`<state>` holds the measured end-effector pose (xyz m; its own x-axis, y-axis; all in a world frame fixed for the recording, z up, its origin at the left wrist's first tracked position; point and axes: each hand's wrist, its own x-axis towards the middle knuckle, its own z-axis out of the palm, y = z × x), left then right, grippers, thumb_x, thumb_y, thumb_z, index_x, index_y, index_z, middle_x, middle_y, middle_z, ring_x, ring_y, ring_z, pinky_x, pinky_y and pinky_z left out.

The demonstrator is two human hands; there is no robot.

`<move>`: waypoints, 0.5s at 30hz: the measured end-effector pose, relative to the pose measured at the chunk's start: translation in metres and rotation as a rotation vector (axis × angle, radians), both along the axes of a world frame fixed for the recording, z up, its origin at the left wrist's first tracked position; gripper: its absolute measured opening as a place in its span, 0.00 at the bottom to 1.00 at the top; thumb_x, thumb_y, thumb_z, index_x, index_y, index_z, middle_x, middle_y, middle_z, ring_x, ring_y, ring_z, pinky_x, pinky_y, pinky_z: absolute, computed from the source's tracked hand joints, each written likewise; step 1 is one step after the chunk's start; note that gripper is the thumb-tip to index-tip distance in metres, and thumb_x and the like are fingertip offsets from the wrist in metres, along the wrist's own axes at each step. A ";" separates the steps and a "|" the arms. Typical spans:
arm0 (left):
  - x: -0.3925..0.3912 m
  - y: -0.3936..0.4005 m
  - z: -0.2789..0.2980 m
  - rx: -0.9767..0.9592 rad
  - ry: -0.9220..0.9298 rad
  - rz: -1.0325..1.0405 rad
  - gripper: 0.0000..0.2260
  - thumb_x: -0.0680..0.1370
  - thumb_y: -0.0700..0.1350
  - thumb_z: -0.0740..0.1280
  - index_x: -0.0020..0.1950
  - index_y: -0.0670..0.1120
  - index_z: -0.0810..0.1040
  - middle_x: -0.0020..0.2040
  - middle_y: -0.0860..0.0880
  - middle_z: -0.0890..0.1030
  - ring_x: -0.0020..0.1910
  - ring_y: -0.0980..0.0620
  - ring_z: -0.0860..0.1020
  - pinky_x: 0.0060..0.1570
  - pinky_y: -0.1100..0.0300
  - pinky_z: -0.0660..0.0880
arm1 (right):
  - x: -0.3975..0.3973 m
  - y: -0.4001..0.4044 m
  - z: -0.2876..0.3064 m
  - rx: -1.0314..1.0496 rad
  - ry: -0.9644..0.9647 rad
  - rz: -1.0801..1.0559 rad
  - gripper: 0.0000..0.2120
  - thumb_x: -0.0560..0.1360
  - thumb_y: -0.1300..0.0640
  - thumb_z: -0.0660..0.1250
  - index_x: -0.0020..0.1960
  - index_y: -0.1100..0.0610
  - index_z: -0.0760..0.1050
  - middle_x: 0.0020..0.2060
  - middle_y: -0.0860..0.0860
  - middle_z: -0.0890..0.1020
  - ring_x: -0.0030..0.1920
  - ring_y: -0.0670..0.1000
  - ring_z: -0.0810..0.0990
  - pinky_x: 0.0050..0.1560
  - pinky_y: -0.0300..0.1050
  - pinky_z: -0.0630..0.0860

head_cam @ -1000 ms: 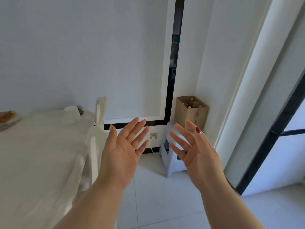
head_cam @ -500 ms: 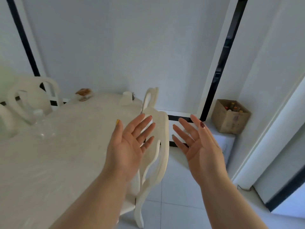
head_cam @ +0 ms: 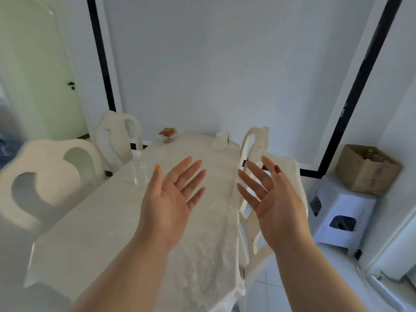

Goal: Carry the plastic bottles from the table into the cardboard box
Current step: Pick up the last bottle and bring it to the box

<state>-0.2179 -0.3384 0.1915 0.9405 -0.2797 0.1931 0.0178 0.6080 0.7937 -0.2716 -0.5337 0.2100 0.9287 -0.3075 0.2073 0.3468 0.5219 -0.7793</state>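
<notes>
A clear plastic bottle (head_cam: 139, 168) stands upright on the white table (head_cam: 108, 221), near its left edge and just left of my left thumb. My left hand (head_cam: 172, 197) hovers above the table with palm up and fingers spread, holding nothing. My right hand (head_cam: 273, 199) is raised beside it over the table's right edge, fingers apart and empty too. The cardboard box (head_cam: 365, 168) sits on a pale plastic stool (head_cam: 340, 212) in the right corner, with several coloured bottle caps showing inside it.
White chairs stand on both sides of the table: two on the left (head_cam: 45, 176), (head_cam: 117, 134), two on the right (head_cam: 254, 143). A white cup (head_cam: 219, 140) and a small brown item (head_cam: 167, 132) rest at the table's far end. A pale green door (head_cam: 38, 70) is at the left.
The view has swung left from the box corner to the table. The box now sits at the far right and the bottle has come into sight. Both hands stay open and empty.
</notes>
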 end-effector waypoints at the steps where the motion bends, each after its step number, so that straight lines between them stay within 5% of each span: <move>1: 0.008 0.023 0.000 0.020 -0.007 0.005 0.30 0.80 0.64 0.51 0.71 0.48 0.76 0.69 0.48 0.80 0.69 0.48 0.77 0.72 0.43 0.64 | 0.009 0.021 -0.004 0.014 -0.004 -0.005 0.17 0.83 0.51 0.57 0.69 0.54 0.73 0.61 0.55 0.84 0.60 0.59 0.83 0.57 0.55 0.78; 15: 0.141 0.225 -0.033 0.072 0.003 0.065 0.29 0.81 0.64 0.51 0.70 0.48 0.76 0.69 0.48 0.80 0.68 0.48 0.77 0.71 0.42 0.65 | 0.146 0.200 -0.041 -0.002 0.081 -0.043 0.16 0.83 0.53 0.58 0.68 0.53 0.75 0.60 0.54 0.84 0.59 0.57 0.83 0.57 0.56 0.78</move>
<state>-0.0771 -0.1137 0.1582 0.9576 -0.2310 0.1722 -0.0176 0.5494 0.8353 -0.1252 -0.3337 0.1685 0.9285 -0.3468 0.1327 0.3045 0.5066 -0.8066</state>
